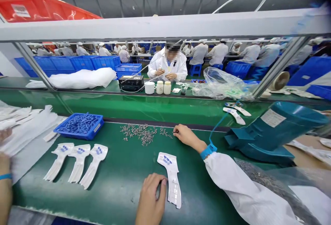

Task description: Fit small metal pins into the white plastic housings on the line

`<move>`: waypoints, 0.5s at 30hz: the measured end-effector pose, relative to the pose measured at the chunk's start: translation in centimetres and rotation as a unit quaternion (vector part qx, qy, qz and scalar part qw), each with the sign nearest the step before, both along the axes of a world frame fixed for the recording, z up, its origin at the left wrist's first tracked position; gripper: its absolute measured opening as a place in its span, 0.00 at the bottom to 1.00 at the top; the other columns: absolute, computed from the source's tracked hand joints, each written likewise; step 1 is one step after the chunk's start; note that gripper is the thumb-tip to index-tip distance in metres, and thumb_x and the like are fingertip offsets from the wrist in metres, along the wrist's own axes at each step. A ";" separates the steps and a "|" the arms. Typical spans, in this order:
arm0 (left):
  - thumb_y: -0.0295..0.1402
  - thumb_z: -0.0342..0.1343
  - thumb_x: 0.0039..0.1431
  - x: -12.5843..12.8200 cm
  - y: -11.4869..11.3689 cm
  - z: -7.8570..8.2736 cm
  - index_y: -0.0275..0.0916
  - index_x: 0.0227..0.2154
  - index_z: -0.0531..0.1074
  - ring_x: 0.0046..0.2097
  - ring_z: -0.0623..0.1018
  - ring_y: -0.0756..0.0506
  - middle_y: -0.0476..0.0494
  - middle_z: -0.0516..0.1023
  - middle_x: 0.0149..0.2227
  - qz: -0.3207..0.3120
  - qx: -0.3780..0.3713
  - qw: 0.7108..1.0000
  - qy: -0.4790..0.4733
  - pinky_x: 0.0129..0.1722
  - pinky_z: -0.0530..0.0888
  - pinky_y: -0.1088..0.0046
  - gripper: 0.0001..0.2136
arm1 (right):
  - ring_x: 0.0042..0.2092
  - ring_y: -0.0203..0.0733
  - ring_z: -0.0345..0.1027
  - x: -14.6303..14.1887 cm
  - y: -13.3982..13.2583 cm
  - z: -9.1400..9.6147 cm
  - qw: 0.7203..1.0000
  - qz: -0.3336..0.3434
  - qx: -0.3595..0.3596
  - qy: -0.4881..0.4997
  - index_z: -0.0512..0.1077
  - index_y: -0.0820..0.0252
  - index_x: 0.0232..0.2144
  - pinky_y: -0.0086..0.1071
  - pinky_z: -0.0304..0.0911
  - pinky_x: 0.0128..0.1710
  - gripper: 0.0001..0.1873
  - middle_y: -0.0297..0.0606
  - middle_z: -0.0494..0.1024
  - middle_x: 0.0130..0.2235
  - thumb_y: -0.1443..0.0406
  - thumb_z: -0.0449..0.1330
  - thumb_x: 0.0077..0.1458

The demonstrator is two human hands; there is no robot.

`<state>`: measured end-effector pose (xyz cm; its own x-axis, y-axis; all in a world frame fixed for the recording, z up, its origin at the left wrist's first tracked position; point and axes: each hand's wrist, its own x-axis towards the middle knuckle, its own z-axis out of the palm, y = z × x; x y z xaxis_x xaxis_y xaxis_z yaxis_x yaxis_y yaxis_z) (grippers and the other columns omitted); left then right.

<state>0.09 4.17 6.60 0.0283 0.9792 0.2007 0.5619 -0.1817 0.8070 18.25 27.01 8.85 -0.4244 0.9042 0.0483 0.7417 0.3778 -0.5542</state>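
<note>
Here's the green assembly belt (116, 197), with a blue plastic tray (79, 125) of small blue parts beside three flat white moulded pieces (79, 161). The left hand (151, 199) curls against a fourth white piece (169, 178), its grip hidden; the narrow right hand (186, 136) reaches beside scattered grey metal screws (142, 134), nothing visible held.

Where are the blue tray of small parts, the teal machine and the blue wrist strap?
Blue tray (73, 135): head view, front rim.
Teal machine (274, 138): head view, main housing.
Blue wrist strap (208, 152): head view, band's middle.
</note>
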 end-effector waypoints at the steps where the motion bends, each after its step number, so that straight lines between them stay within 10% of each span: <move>1: 0.35 0.45 0.70 0.0 0.0 0.1 0.43 0.37 0.73 0.39 0.76 0.43 0.45 0.77 0.35 0.002 -0.003 1.000 -0.004 0.40 0.70 0.67 0.12 | 0.40 0.44 0.73 0.4 -0.2 0.0 1.000 0.001 -0.007 0.013 0.76 0.61 0.34 0.34 0.64 0.42 0.05 0.44 0.79 0.38 0.70 0.60 0.56; 8: 0.33 0.46 0.70 0.5 0.8 1.5 0.43 0.45 0.72 0.44 0.76 0.44 0.44 0.77 0.41 0.020 0.010 0.997 -0.076 0.44 0.72 0.69 0.10 | 0.41 0.42 0.76 1.7 -5.6 1.8 0.983 0.064 -0.127 0.120 0.77 0.58 0.39 0.31 0.69 0.41 0.12 0.39 0.82 0.40 0.58 0.59 0.59; 15: 0.30 0.52 0.66 1.1 4.2 2.1 0.43 0.47 0.72 0.47 0.74 0.41 0.44 0.77 0.44 0.019 0.057 0.994 0.095 0.46 0.71 0.62 0.09 | 0.33 0.41 0.73 1.9 -9.7 1.1 0.985 0.022 -0.130 0.108 0.75 0.58 0.37 0.32 0.65 0.35 0.10 0.36 0.79 0.31 0.59 0.60 0.56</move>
